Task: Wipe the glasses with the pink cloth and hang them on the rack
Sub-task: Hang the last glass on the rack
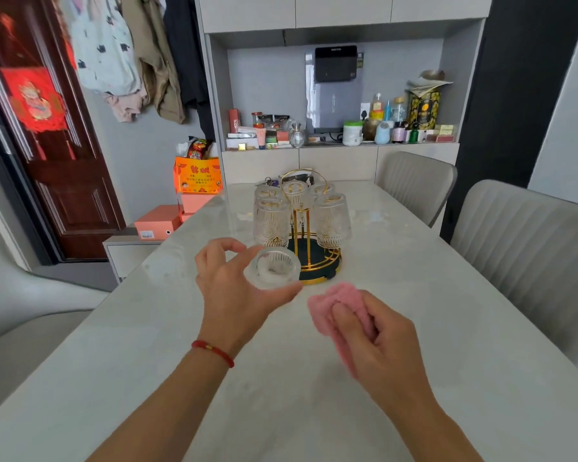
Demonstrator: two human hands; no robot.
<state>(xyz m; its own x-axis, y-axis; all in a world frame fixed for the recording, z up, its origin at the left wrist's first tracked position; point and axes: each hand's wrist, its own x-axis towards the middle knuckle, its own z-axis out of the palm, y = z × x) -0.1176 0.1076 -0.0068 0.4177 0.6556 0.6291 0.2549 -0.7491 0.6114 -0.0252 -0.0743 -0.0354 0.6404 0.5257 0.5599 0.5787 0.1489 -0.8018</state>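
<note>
The left hand (229, 288) grips a glass (273, 268), its mouth toward the camera, just left of the right hand (377, 338), which clutches the pink cloth (334, 305). Beyond both stands the rack (309, 235). No writing is legible.

The left hand (229, 288) holds a clear ribbed glass (273, 267) above the pale table (447, 328), its mouth turned toward the camera, thumb and fingers curled round its rim. The right hand (377, 341) grips a bunched pink cloth (334, 303) just beside the glass, apart from it. Behind them a gold rack (309, 248) carries several glasses (332, 220) upside down. A red bracelet (213, 351) circles the left wrist.
</note>
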